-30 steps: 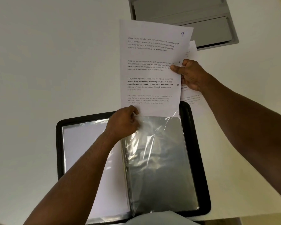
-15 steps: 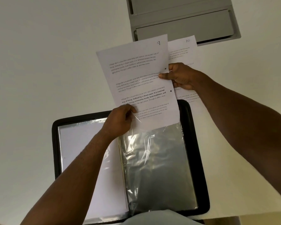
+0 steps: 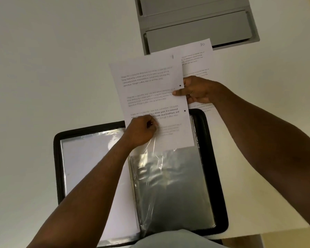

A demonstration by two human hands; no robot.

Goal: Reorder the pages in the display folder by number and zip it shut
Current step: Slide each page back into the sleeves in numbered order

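Behind both gripping hands, left hand (image 3: 141,130) and right hand (image 3: 195,90), page (image 3: 150,90), its number blurred.

Both bare forearms are reaching forward toward twelve o'clock. Left hand (image 3: 141,130) is curling, fingers pinching closed with knuckles up. Right hand (image 3: 197,90) is sitting at its two o'clock, thumb pressing flat, pointing toward nine o'clock.

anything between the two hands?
Head view: only the printed sheet spans from left hand to right hand; both pinch it, its lower end in the folder's plastic sleeve.
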